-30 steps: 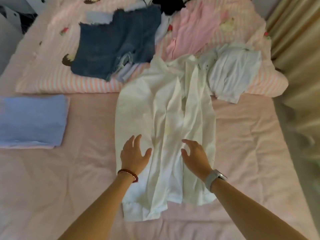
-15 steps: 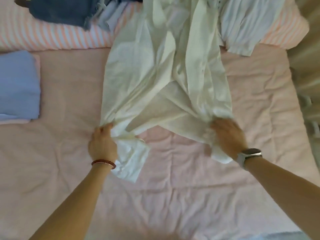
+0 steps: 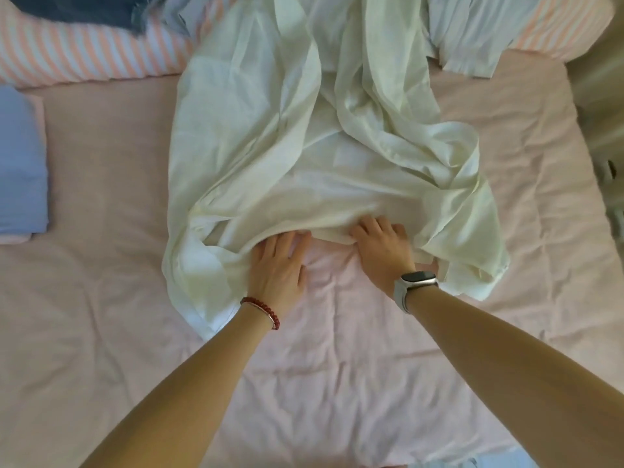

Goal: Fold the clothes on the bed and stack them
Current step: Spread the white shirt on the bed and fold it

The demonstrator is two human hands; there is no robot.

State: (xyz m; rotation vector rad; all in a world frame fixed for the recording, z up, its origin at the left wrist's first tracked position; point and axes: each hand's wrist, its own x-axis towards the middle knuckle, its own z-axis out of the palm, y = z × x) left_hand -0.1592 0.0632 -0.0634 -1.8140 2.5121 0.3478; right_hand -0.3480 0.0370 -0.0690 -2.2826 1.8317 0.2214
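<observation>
A: Where did the white shirt (image 3: 290,136) lie?

B: Across the middle of the pink bed sheet (image 3: 304,383), running from the near hands up onto the striped pillow (image 3: 84,52) at the far edge. It was thin, pale, slightly sheer cloth, rumpled into long soft ridges, with one loose flap hanging near on the left and another bunched on the right.

A: And the hands?

B: Both sat at its near hem, close together. The left hand (image 3: 278,265) lay palm down with its fingers fairly straight, their tips tucked under the cloth edge. The right hand (image 3: 383,246) had its fingers curled over the folded hem, the tips hidden in the fabric, so it seemed to pinch that edge.

A: Anything on the wrists?

B: A string of dark red beads (image 3: 261,310) on the left, a watch with a pale band (image 3: 413,283) on the right.

A: What lay around it?

B: The sheet was creased and matte. At the far left edge sat a folded blue garment (image 3: 22,163), flat and square-cornered. On the pillow, a dark denim piece (image 3: 84,8) at far left and a pale bluish-white garment (image 3: 472,28) at far right, touching the shirt. A beige curtain (image 3: 597,79) blurred down the right side.
</observation>
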